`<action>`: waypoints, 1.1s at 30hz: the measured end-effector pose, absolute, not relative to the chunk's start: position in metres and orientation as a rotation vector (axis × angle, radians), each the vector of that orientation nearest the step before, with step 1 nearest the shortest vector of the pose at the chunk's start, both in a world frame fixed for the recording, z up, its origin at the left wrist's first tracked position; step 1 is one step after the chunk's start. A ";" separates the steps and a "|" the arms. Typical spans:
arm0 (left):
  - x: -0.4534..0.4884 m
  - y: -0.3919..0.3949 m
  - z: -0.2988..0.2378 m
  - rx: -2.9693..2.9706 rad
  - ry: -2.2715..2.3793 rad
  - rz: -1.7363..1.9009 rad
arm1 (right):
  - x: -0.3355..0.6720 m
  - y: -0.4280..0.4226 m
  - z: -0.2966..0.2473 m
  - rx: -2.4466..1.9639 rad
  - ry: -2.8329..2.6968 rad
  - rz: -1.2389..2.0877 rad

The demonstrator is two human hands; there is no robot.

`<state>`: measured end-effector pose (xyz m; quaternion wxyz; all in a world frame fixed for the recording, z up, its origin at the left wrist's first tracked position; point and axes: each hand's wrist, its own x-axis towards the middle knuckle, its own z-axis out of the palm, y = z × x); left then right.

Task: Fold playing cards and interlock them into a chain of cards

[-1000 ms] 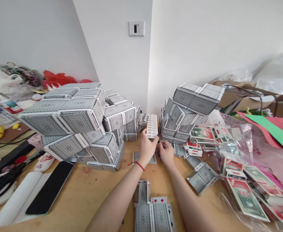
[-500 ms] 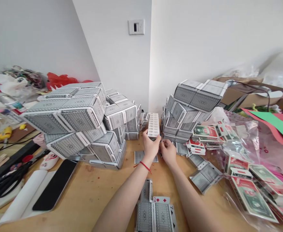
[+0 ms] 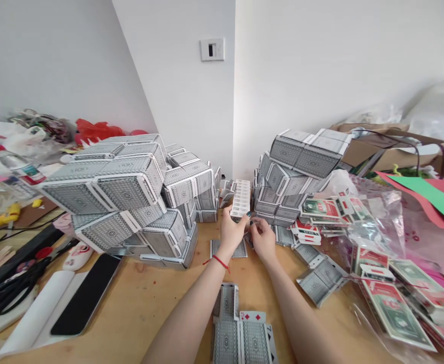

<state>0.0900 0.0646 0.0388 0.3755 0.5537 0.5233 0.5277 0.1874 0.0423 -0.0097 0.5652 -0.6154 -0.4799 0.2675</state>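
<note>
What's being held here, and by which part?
The left hand grips an upright white rectangular card block at its lower end. The right hand is at the block's lower right; whether it holds anything can't be told.

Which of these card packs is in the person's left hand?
The upright white-sided pack, gripped at its lower end by the left hand, unlike the gray-patterned packs piled beside it.

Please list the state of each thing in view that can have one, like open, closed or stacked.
Left hand: holding an upright white paper card box.
Right hand: fingers at the box's lower end.
Grey patterned card boxes: stacked in piles.
Black-handled steel scissors: closed.
Black smartphone: lying flat, screen dark.
Brown cardboard carton: flaps open.
</note>
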 end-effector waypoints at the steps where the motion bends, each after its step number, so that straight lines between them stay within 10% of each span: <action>1: 0.087 0.067 0.040 1.460 1.376 1.311 | 0.187 0.043 -0.010 -1.435 -1.137 0.615; 15: 0.077 0.079 0.095 2.548 1.676 0.448 | 0.186 0.044 -0.004 -1.429 -1.062 0.726; 33: 0.089 0.103 0.093 2.791 1.561 0.358 | 0.185 0.044 -0.001 -1.410 -1.057 0.733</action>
